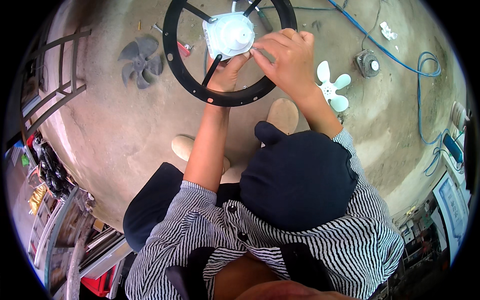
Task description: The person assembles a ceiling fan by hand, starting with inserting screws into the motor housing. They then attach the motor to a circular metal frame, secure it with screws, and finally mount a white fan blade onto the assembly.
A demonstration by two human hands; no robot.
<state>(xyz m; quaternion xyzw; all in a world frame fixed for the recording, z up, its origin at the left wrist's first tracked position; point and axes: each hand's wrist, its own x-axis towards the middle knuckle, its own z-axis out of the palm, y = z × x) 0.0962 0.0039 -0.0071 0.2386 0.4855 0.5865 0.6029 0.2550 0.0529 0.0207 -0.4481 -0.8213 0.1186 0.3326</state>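
Note:
A white fan motor (231, 34) sits in the middle of a black mounting ring (171, 50), joined to it by thin black arms. My left hand (226, 76) comes up inside the ring and grips the motor from below, its fingers mostly hidden under the housing. At the motor's right side my right hand (290, 57) is closed, thumb and forefinger pinching something thin and small by the housing edge. What that piece is cannot be made out. The ring is held over the floor, above my shoes (283, 116).
On the floor lie a grey fan blade (141, 62), a pale green fan blade (329, 91), a dark round motor (366, 64) and a red-handled tool (185, 49). A blue cable (385, 50) curves along the right. A metal frame (75, 57) stands at the left.

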